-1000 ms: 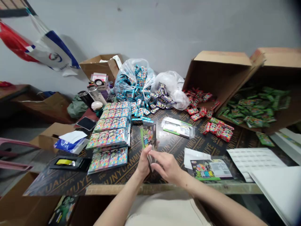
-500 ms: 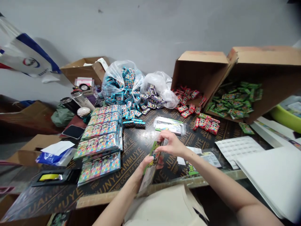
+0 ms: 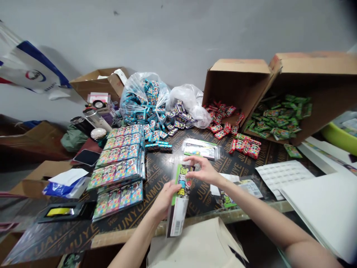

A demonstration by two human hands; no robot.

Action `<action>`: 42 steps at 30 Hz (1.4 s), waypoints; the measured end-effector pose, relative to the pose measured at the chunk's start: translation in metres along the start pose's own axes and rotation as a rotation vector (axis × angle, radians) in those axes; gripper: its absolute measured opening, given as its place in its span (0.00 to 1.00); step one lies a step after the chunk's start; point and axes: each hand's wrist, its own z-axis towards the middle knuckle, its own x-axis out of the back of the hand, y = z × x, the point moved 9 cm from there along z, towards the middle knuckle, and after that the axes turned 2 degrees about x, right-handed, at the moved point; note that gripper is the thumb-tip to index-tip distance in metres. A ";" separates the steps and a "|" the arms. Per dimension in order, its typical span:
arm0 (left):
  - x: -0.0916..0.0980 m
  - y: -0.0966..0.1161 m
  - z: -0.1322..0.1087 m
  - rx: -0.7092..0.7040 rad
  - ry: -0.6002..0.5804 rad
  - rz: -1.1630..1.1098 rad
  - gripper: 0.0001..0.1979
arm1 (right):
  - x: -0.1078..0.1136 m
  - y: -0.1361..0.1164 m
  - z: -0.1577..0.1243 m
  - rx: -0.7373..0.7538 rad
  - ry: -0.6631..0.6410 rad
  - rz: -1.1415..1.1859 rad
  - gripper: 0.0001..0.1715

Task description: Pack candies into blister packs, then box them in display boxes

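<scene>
I hold a slim clear pack (image 3: 178, 217) with a green and black card at the near edge of the bench (image 3: 156, 169), my left hand (image 3: 165, 197) clamped on its side, thumb across the printed front. My right hand (image 3: 203, 171) is at the far end of the same pack, thumb and forefinger curved at its upper right corner; whether they pinch it, I cannot tell. The pack lies between my two hands, tilted, its far end leaning a little to the right and its white label toward me, below my left thumb.

Just beyond my right hand, a second pack (image 3: 202, 149) lies flat on the bench. To the left of my left hand stand stacked trays (image 3: 118, 165) of colourful small packets, with a tape dispenser (image 3: 60, 211) and a phone (image 3: 86, 157) farther left. Blue packets (image 3: 152, 124) spill from a clear bag behind, beside purple packets (image 3: 182, 116) at a whitish bag (image 3: 191, 100). Red packets (image 3: 221, 115) lie in and before one cardboard box (image 3: 237, 78), and green packets (image 3: 281, 115) fill part of another at right. Near my right forearm is a printed sheet (image 3: 284, 176), flat on the bench.
</scene>
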 end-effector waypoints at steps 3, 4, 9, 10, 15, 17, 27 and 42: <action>0.007 0.010 -0.001 -0.064 0.026 0.034 0.19 | 0.002 0.017 -0.009 -0.114 0.199 0.166 0.38; 0.009 0.014 -0.001 -0.095 0.030 0.082 0.18 | -0.011 0.024 -0.011 -0.172 0.130 0.272 0.36; 0.020 0.025 0.000 -0.248 0.124 0.516 0.15 | -0.043 0.027 -0.010 -0.245 -0.034 0.500 0.15; 0.023 0.025 0.002 -0.254 0.140 0.547 0.16 | -0.039 0.027 -0.008 -0.234 0.016 0.491 0.15; 0.046 0.037 0.010 -0.307 0.272 0.424 0.15 | -0.063 0.037 -0.020 -0.409 -0.206 0.655 0.28; 0.055 0.039 0.013 -0.303 0.309 0.331 0.16 | -0.080 0.044 -0.036 -0.475 -0.365 0.682 0.30; 0.022 -0.005 0.031 -0.220 -0.094 0.258 0.20 | -0.035 0.070 -0.018 -0.319 0.076 0.602 0.26; 0.018 -0.001 0.024 -0.330 0.300 -0.338 0.17 | -0.036 0.051 -0.035 -0.451 0.528 0.899 0.20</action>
